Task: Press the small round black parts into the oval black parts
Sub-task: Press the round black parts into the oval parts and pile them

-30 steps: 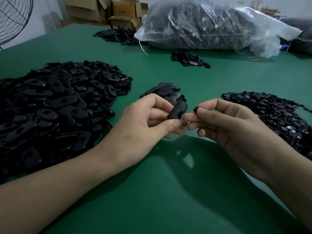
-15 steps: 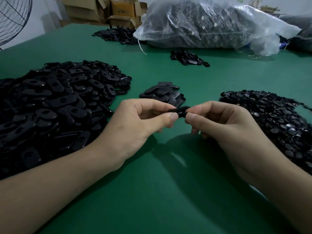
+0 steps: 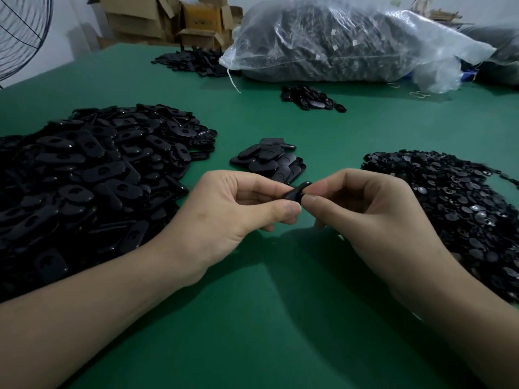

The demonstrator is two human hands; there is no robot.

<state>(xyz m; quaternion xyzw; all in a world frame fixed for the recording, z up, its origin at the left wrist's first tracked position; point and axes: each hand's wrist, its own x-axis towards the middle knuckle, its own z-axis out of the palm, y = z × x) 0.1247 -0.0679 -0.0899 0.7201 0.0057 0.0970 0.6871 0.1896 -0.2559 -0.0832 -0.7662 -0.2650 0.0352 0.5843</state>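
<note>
At frame centre I see the left hand [image 3: 236,211] and right hand [image 3: 368,211] both pinching one oval part [image 3: 295,190]; the round piece is hidden. Pressed crooked, it may pop free and drop.

Both hands [image 3: 233,217] [image 3: 373,217] pinch one oval black part [image 3: 297,190] between them.
</note>
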